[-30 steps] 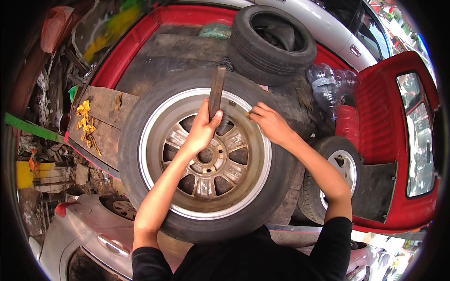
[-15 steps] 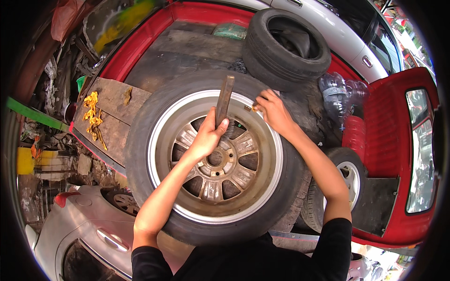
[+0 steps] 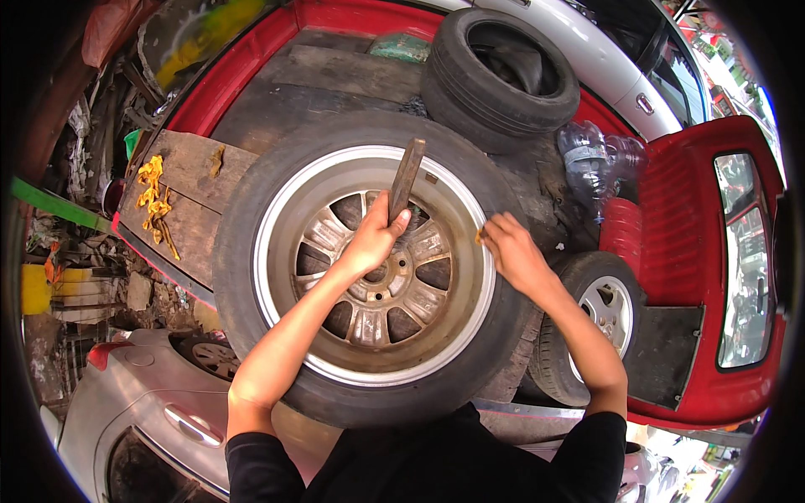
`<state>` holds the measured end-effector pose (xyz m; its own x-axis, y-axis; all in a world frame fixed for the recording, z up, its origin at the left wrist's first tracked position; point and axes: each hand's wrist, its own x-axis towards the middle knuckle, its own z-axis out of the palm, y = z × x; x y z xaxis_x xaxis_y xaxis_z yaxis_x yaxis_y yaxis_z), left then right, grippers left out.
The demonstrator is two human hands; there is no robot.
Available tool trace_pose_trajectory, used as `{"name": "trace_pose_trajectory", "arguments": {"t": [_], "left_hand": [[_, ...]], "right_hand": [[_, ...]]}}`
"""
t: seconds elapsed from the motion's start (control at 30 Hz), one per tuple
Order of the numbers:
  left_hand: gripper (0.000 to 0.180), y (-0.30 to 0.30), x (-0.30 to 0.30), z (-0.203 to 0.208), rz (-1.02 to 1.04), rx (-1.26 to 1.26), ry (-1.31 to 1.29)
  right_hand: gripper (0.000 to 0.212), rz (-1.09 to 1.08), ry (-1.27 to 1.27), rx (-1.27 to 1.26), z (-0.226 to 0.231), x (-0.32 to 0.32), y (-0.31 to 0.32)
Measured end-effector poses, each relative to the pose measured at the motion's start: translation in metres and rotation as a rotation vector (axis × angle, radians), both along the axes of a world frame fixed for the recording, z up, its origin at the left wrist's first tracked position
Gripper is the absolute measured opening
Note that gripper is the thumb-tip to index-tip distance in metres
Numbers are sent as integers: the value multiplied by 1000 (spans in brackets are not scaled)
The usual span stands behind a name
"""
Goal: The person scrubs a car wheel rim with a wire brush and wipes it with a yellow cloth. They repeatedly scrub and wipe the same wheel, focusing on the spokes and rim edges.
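A large tyre (image 3: 243, 226) lies flat in front of me, mounted on a silver alloy wheel (image 3: 369, 327) with dusty spokes. Over the wheel's middle, my left hand (image 3: 373, 241) is closed round a worn, flat brown bar (image 3: 407, 178) that tilts up and away. My right hand (image 3: 513, 256) is at the rim's right edge, fingers pinched on a small yellowish piece (image 3: 479, 238), most of it hidden by the fingertips. On the rim's inner wall, beyond the bar, is a small brown rectangular patch (image 3: 431, 178).
The wheel rests on a red truck bed with wooden boards (image 3: 189, 180). Yellow scraps (image 3: 153, 201) lie at left. A loose tyre (image 3: 470, 92) sits at the back, clear plastic bottles (image 3: 584, 163) at right, with another wheel (image 3: 549, 335) nearer. Parked cars flank the bed.
My right hand has slid along the rim, from the far right side toward me. My left hand keeps its grip on the bar. The whole view has shifted slightly.
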<state>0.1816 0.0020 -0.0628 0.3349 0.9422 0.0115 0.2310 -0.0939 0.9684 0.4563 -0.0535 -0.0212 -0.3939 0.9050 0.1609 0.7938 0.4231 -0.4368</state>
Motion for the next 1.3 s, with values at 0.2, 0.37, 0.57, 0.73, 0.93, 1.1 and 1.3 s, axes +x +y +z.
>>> {"name": "trace_pose_trajectory", "arguments": {"t": [0.2,0.37,0.57,0.73,0.93,1.1,1.3], "left_hand": [[31,-3,20,-7,-35,131,4],[36,-13,20,-15,-110,131,74],[51,-13,8,-13,-132,75,132],[52,-11,6,-10,-75,102,182],[45,-10,8,-9,-121,73,184],[36,-12,14,-18,-124,98,162],[53,-20,14,-33,-154,3,101]], "right_hand": [[14,98,-81,-46,6,-5,-51],[20,125,-254,97,-7,-24,2],[15,180,-498,359,-29,-41,59],[12,117,-582,250,-12,-43,-1],[17,121,-575,8,-1,-47,-46],[16,100,-545,261,-23,-48,25],[9,34,-386,175,-19,-33,0]]}}
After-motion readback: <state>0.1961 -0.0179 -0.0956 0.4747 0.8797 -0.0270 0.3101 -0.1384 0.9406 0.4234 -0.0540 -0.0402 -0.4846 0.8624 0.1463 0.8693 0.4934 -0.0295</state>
